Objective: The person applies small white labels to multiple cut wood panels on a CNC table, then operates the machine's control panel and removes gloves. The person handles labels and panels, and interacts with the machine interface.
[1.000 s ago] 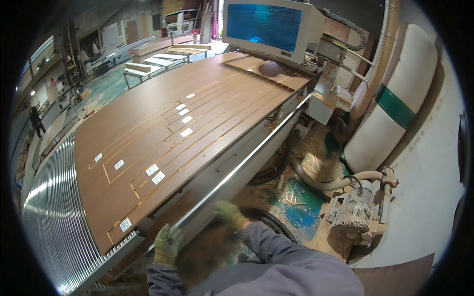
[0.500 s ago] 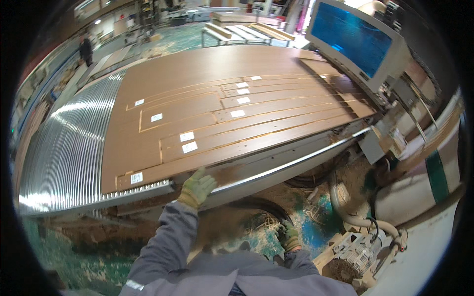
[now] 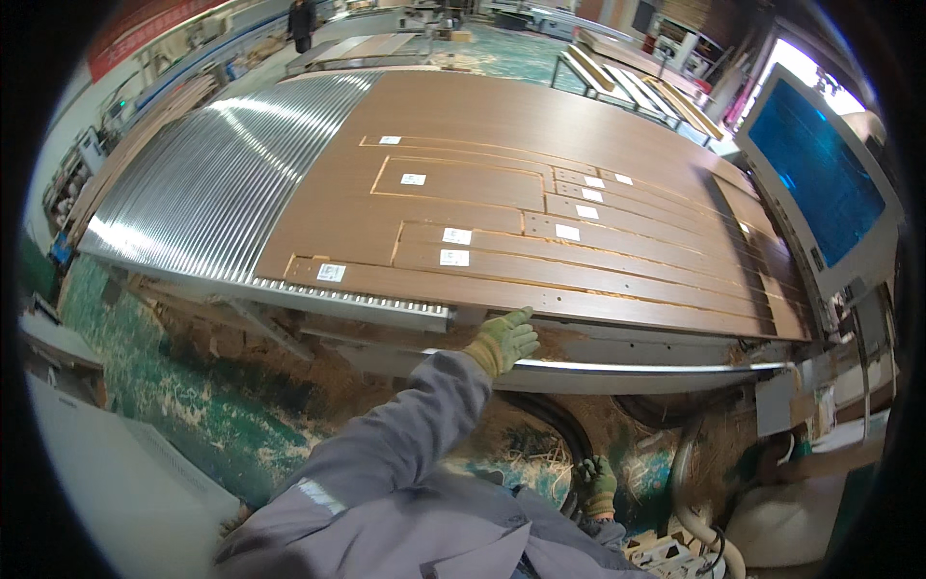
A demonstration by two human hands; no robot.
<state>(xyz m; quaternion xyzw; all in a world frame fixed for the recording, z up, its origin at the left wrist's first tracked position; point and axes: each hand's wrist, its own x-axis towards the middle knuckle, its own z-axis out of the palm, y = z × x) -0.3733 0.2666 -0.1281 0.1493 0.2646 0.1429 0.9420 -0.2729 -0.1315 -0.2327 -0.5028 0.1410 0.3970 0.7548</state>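
My left hand (image 3: 503, 342), in a yellow-green work glove, reaches out with its fingers spread by the near edge of a large brown board (image 3: 463, 106). Nothing is held in it. Cut grooves outline long strips and panels in the board, and several white labels (image 3: 331, 273) lie on it. Lower down, my right hand (image 3: 600, 485), gloved alike, is by my body, with its fingers closed around a thick black hose (image 3: 552, 413). The hose runs from beneath the machine bed to that hand; part of the grip is dark and hard to see.
Left of the board is a ribbed metal roller bed (image 3: 222, 145). A metal rail (image 3: 656, 368) runs below the board's near edge. At right stands a machine with a blue panel (image 3: 815, 169). Sawdust covers the green floor (image 3: 193, 372). A person (image 3: 301, 21) stands far back left.
My view has swung left, so the board and both hands appear further right. My left hand stays outstretched near the board's edge; my right hand remains low at the hose.
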